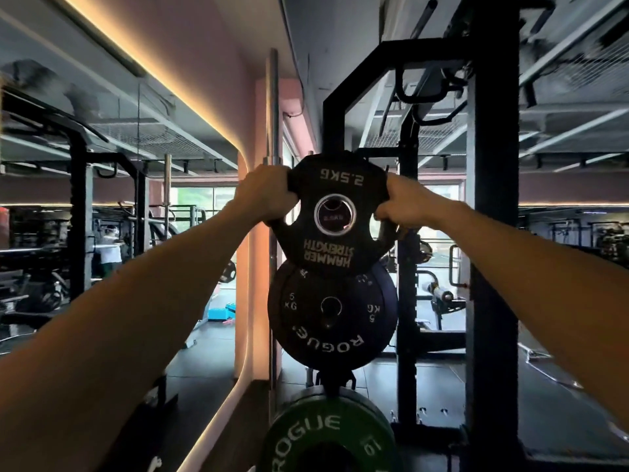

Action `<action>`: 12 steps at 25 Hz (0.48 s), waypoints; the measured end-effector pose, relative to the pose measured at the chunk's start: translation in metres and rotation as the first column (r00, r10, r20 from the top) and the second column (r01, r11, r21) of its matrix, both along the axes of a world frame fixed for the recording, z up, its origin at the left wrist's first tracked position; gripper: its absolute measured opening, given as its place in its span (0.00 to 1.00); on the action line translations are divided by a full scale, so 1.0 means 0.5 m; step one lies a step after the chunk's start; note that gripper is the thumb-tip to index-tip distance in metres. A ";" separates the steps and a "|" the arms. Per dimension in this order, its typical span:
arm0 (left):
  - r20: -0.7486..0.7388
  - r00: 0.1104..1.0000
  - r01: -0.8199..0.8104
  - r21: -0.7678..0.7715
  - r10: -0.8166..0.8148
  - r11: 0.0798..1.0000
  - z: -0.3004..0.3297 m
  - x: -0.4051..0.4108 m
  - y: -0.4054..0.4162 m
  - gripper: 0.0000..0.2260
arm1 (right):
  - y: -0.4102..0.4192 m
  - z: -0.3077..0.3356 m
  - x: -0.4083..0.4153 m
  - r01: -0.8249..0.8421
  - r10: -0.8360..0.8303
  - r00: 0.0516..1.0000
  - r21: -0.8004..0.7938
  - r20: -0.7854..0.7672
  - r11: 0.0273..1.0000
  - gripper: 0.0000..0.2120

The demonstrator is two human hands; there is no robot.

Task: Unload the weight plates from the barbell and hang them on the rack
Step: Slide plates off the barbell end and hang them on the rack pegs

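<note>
A black 2.5 kg plate is held up at head height, its lettering upside down, with "2.5KG" at the top and "HAMMER STRENGTH" below the steel-ringed centre hole. Through that hole a round peg end shows, so the plate sits at or on a storage peg of the rack; whether it is fully seated cannot be told.

The left hand grips the plate's left edge, its fingers curled tightly round the handle cut-out. The right hand does the same on the right edge, fingers wrapped into the opposite cut-out, with the knuckles toward the camera. Both forearms reach straight forward from the lower corners.

Just under the held plate, overlapped by its lower edge, hangs a black 5 kg plate marked "ROGUE" on its own peg. Below that, a green plate, also marked "ROGUE", fills the bottom of the view.

An upright barbell stands just left of the plates, against a pink wall. To the far left, other dark racks and a person in a white top appear, and windows show behind.
</note>
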State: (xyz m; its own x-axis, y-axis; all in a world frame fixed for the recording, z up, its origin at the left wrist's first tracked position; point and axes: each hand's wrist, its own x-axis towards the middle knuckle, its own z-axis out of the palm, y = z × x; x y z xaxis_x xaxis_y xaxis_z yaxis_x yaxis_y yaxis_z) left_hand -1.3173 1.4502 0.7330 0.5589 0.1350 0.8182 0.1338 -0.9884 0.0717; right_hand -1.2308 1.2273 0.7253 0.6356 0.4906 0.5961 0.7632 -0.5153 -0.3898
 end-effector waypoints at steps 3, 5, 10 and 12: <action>0.031 0.999 0.041 -0.022 -0.040 0.999 0.033 0.065 0.034 0.13 | 0.026 0.034 0.044 0.005 -0.005 1.000 0.022 -0.002 1.000 0.07; 0.050 0.997 0.060 -0.011 -0.059 0.998 0.050 0.106 0.055 0.14 | 0.041 0.051 0.070 0.003 -0.003 1.000 0.022 0.008 1.000 0.08; 0.083 0.992 0.096 -0.012 -0.095 0.995 0.095 0.227 0.107 0.13 | 0.090 0.089 0.176 0.017 -0.017 1.000 0.050 0.008 0.999 0.10; 0.097 0.991 0.094 -0.005 -0.093 0.996 0.113 0.275 0.131 0.12 | 0.112 0.109 0.222 0.020 -0.021 1.000 0.057 0.014 0.998 0.08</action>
State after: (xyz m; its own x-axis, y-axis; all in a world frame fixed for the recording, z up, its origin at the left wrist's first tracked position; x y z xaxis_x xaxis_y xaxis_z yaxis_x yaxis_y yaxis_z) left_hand -1.1797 1.5157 0.7897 0.4879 0.0941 0.8678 0.0327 -0.9954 0.0896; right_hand -1.1199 1.2835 0.7797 0.6363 0.4425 0.6319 0.7585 -0.5082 -0.4079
